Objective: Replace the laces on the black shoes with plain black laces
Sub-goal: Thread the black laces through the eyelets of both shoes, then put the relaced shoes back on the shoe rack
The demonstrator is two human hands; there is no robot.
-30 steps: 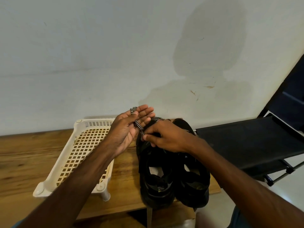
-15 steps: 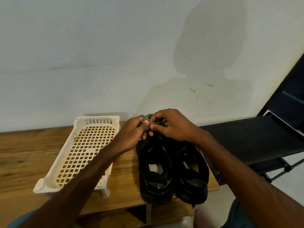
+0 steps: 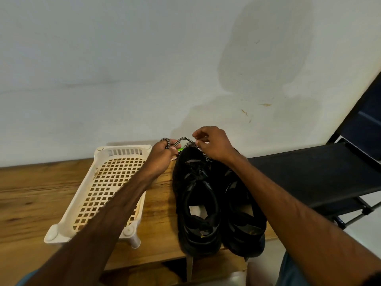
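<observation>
Two black shoes stand side by side on the wooden table (image 3: 31,195), heels toward me: the left shoe (image 3: 195,205) and the right shoe (image 3: 243,223). A black-and-white speckled lace (image 3: 182,140) arches above their toes. My left hand (image 3: 162,155) grips one end of this lace, looped over its fingers, just left of the toes. My right hand (image 3: 214,145) hovers over the toes with curled fingers, touching the lace where it runs down onto the shoes; its grasp is partly hidden.
A cream perforated plastic tray (image 3: 103,190) on short legs stands left of the shoes. A black folding stand (image 3: 309,174) sits to the right, past the table's edge. A plain wall rises right behind the table. Something small and green (image 3: 180,149) peeks from behind my left hand.
My hands moved apart over the toes, the left one shifting left with the lace, which now arches between them. The camera view moved slightly.
</observation>
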